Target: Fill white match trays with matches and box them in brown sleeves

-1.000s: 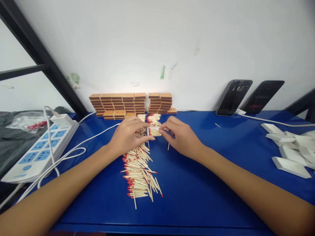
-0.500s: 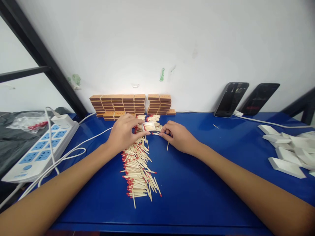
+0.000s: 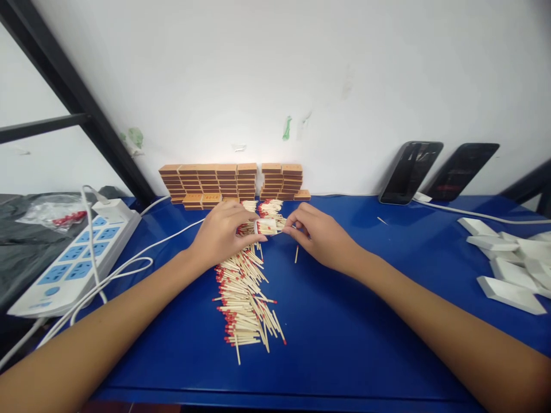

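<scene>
My left hand [image 3: 224, 229] grips a small white matchbox tray [image 3: 268, 225] between thumb and fingers, above the pile of matches. Some red-tipped matches lie in the tray. At the tray's right end, my right hand [image 3: 314, 232] is closed in a pinch on a match, whose stick partly shows at the fingertips. Loose red-headed matches [image 3: 245, 292] spread in a long band from behind my left hand toward the table's front. A single match [image 3: 297, 253] lies apart, below my right hand.
Stacked matchboxes [image 3: 209, 180] stand along the wall. White empty trays [image 3: 510, 292] are heaped at the right. Two phones [image 3: 411, 172] lean on the wall. A power strip [image 3: 73, 264] with white cables [image 3: 124, 272] lies at left on the blue table [image 3: 344, 344].
My right hand has moved slightly up, closer to the tray's right end. The tray, still in my left hand, is tilted a little differently. The whole view has shifted slightly.
</scene>
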